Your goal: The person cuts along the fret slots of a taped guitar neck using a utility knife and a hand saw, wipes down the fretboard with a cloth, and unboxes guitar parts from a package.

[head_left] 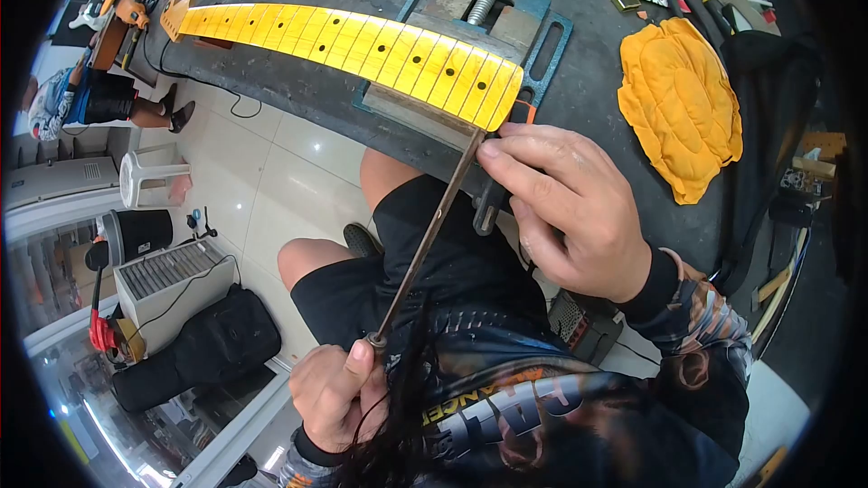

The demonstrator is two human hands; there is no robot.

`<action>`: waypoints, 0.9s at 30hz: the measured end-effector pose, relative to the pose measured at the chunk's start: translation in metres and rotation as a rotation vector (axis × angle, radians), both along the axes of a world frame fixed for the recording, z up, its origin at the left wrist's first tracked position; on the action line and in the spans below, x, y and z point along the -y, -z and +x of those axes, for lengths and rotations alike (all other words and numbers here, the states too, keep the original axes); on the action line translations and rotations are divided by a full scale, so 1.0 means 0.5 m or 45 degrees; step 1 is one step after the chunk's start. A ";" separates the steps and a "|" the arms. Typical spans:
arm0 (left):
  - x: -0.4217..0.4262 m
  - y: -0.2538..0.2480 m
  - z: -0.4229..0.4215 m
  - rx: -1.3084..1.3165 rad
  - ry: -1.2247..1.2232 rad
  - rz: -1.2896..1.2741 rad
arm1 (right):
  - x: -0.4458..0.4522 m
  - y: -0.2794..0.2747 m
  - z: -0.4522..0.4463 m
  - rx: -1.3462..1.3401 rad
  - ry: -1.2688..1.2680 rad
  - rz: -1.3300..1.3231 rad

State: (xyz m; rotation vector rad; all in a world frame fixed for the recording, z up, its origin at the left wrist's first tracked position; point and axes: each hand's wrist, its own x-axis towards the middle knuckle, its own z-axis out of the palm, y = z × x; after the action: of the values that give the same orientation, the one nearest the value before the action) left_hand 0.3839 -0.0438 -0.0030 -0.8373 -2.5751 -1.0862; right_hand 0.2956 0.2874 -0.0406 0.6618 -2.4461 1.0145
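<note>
A yellow guitar neck (362, 50) with dark dots and thin frets lies over the bench edge, its wide end beside a blue vise (542, 59). My left hand (339, 389) is closed round the lower end of a long thin metal rod (425, 239), whose handle is hidden in the fist. The rod slants up to the corner of the neck's wide end. There my right hand (565, 203) has its fingertips at the rod's upper end, thumb and other fingers curled below. The vise handle is partly behind that hand.
A folded orange cloth (680, 108) lies on the dark bench (588, 126) at the right. Tape and small items are at the top right. Another person (99, 99) stands at the far left. A black guitar case (203, 348) and a white stool (149, 178) are on the floor side.
</note>
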 end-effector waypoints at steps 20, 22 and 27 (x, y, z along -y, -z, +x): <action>-0.014 0.017 -0.018 -0.129 -0.002 -0.037 | 0.001 0.003 -0.002 0.009 0.012 -0.005; -0.018 0.018 -0.017 -0.148 -0.021 -0.014 | 0.002 0.000 0.000 0.037 0.016 -0.001; -0.013 -0.013 -0.026 -0.029 0.064 -0.098 | 0.002 0.001 0.000 0.029 0.009 0.015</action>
State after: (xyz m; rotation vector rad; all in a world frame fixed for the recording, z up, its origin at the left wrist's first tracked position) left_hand 0.3707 -0.0373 0.0035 -0.9313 -2.6048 -0.9904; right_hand 0.2959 0.2863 -0.0409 0.6481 -2.4741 1.0104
